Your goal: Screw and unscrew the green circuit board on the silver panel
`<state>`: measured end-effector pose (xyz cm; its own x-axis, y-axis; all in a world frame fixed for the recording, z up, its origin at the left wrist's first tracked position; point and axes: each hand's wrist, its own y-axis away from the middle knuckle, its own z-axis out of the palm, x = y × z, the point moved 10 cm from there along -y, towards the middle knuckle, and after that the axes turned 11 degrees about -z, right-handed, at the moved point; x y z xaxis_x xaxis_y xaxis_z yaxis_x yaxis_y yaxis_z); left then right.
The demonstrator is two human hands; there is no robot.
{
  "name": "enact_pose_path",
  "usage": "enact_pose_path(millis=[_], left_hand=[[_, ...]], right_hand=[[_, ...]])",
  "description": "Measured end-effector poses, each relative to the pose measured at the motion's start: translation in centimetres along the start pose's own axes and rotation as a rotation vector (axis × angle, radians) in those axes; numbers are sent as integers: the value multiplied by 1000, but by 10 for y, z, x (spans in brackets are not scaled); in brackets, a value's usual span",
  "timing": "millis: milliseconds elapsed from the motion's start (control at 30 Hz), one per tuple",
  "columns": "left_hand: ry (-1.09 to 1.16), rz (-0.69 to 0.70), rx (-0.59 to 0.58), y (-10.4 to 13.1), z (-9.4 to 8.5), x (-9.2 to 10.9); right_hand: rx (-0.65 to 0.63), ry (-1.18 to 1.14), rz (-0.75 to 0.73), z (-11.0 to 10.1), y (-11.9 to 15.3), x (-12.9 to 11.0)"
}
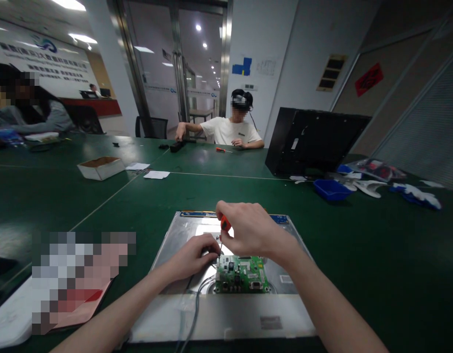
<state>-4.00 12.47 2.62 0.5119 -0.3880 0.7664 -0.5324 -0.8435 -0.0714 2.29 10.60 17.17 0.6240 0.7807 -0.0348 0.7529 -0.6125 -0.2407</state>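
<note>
A silver metal panel (259,309) lies flat on the green table, with a green circuit board (243,274) on its middle. My right hand (248,228) is wrapped round the red and black handle of a screwdriver (225,223), held upright with its shaft pointing down at the board's upper left corner. Beside that corner, my left hand (199,255) has its fingertips pressed together near the screwdriver's tip; what they hold, if anything, is hidden. Grey cables (196,314) run from the board's left side toward the panel's front edge.
Beyond the panel are a white box (101,168), papers (156,174), a blue tray (332,189), gloves (415,195) and a large black monitor (314,139). A person (232,130) sits across the green table (212,189), another at far left. A pixelated pink item (83,304) lies left.
</note>
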Motion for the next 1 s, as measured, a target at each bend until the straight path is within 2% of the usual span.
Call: enact_pose_path(millis=[233, 400, 567, 767, 1000], left_hand=[[-19, -23, -9, 1, 0, 1], [-28, 2, -1, 1, 0, 3], [-32, 1, -17, 1, 1, 4], [-27, 22, 5, 2, 0, 5], [-20, 2, -12, 3, 0, 6]], right_hand=[[13, 108, 84, -1, -1, 6], [-14, 1, 4, 1, 1, 1], [-18, 117, 83, 0, 0, 6], [5, 29, -20, -2, 2, -3], [-4, 84, 55, -1, 0, 2]])
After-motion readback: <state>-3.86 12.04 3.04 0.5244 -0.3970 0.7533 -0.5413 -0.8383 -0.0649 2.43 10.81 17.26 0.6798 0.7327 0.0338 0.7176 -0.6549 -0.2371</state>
